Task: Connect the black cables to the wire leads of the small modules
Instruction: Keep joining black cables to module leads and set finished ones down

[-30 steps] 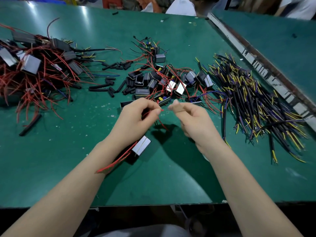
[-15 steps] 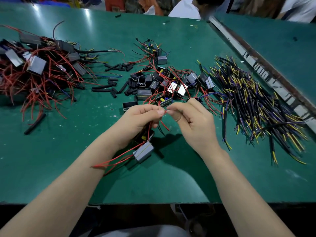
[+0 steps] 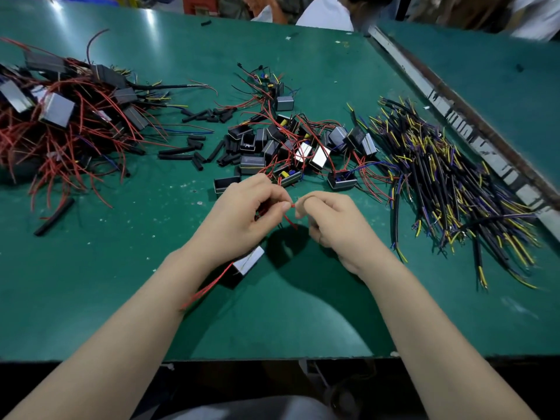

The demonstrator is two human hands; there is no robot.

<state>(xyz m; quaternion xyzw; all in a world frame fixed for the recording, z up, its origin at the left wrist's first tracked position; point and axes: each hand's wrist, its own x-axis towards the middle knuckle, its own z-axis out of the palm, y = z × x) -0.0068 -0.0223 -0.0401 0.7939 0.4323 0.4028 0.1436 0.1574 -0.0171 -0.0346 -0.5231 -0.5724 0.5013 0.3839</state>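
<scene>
My left hand (image 3: 242, 216) pinches a red wire lead (image 3: 289, 218) of a small grey module (image 3: 248, 262) that hangs below that wrist, with more red leads trailing toward my forearm. My right hand (image 3: 330, 219) pinches the lead's tip just to the right; what else it holds is hidden by its curled fingers. A heap of loose small modules (image 3: 303, 147) with red leads lies behind my hands. A pile of black cables (image 3: 448, 183) with yellow and blue ends lies to the right.
On the green table (image 3: 151, 298), a large tangle of modules with red wires (image 3: 60, 122) fills the far left. Short black sleeve pieces (image 3: 194, 150) lie scattered between the heaps, one (image 3: 54, 216) nearer left. A metal rail (image 3: 454, 116) runs diagonally at right. People sit across the table.
My hands have drawn slightly apart with the red lead's tip between them. The hanging module has turned, showing its pale face again.
</scene>
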